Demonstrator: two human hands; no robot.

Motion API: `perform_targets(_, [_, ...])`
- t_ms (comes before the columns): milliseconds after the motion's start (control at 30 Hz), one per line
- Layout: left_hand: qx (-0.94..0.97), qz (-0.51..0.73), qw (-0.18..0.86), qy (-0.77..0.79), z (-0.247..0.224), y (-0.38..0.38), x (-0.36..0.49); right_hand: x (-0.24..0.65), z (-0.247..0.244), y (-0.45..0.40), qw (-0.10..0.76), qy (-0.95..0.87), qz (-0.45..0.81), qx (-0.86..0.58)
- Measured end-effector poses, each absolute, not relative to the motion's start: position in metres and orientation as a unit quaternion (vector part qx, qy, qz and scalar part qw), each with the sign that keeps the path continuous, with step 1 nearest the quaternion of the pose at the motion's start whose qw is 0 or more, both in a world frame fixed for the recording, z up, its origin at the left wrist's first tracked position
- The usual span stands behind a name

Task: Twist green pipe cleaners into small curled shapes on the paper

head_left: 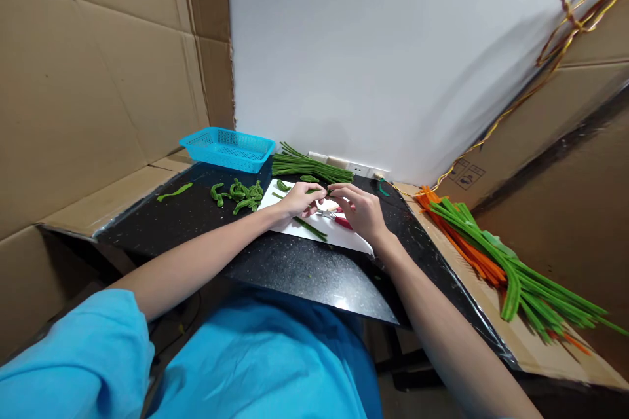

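Note:
My left hand [303,199] and my right hand [361,208] meet above a white board [354,243]. Both are closed, with fingertips pinching a dark green pipe cleaner that is mostly hidden by the fingers. Under my right hand lie red-handled pliers [343,222], partly covered. A straight green pipe cleaner [310,229] rests on the board below my left hand. Left of the board sits a group of bent and coiled green pipe cleaner pieces [240,192]. One more curled piece [283,185] is at the board's far left corner.
A blue plastic basket [226,163] stands at the back left. Behind the board lies a bundle of dark green pipe cleaners [309,167], near a power strip [358,170]. Light green stems [521,275] and orange stems [462,242] lie on cardboard at the right. A light green strip [175,192] is at left.

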State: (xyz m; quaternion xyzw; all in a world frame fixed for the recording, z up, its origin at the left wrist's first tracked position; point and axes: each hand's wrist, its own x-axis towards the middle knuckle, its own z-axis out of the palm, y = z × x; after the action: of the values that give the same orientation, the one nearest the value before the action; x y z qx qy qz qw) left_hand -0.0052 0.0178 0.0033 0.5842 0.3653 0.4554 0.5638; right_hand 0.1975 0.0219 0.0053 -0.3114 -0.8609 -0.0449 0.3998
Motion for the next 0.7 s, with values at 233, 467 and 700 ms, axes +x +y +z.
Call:
perform_targets(233, [0.593, 0.452, 0.571, 0.342, 0.005, 0.015, -0.008, 0.195, 0.006, 0.023, 0.434, -0.840, 0.014, -0.326])
perform_targets(467, [0.612, 0.476, 0.547, 0.316, 0.003, 0.015, -0.009, 0.181, 0.009, 0.018, 0.502, -0.780, 0.136, -0.350])
perform_targets(700, [0.643, 0.481, 0.509, 0.310, 0.004, 0.016, -0.014, 0.176, 0.006, 0.018, 0.516, -0.762, 0.199, -0.338])
